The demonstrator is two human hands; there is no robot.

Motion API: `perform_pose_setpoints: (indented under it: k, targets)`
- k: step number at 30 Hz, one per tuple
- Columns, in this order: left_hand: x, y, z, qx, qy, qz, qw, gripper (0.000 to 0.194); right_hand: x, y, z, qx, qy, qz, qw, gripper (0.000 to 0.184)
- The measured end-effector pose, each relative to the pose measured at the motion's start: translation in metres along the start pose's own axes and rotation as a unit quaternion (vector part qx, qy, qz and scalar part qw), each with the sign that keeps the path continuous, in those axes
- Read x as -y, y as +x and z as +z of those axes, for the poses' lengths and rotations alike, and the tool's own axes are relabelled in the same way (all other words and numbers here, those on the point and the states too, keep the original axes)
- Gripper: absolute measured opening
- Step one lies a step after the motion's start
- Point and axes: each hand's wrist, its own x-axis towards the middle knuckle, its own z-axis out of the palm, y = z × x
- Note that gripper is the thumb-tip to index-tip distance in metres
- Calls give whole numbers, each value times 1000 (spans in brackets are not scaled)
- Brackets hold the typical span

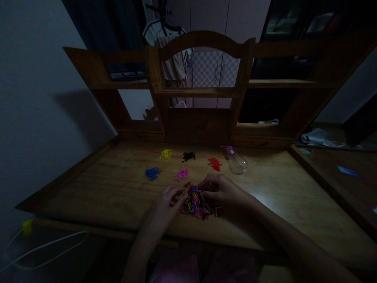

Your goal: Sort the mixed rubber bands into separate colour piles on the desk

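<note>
A mixed pile of small coloured rubber bands (200,206) lies near the desk's front edge, between my hands. My left hand (163,202) reaches the pile's left side, thumb and forefinger closed in a pinch on rubber bands at its upper edge. From the right comes my right hand (219,188), its thumb and forefinger likewise pinching bands at the top of the pile. Exactly which bands the fingertips hold is too dark to make out. Beyond the hands are sorted heaps: blue bands (152,173), pink bands (182,173), yellow bands (166,153), black bands (189,156) and red bands (215,164).
A clear bulb-shaped bottle (238,163) with a pink cap lies on its side behind my right hand. The wooden desk (100,184) has a shelf unit (200,92) along its back. A white cable (47,247) hangs at the lower left.
</note>
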Motion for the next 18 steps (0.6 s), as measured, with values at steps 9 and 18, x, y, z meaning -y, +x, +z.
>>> perform_pose_setpoints:
  k: [9,18]
  targets:
    - [-5,0,-1,4,-3,-7,1000,26,-8,2,0,-8,-41,-21,999,13]
    - [-3,2,0,0,-9,-12,1000,28,-6,1,-4,-11,28,20,999,16]
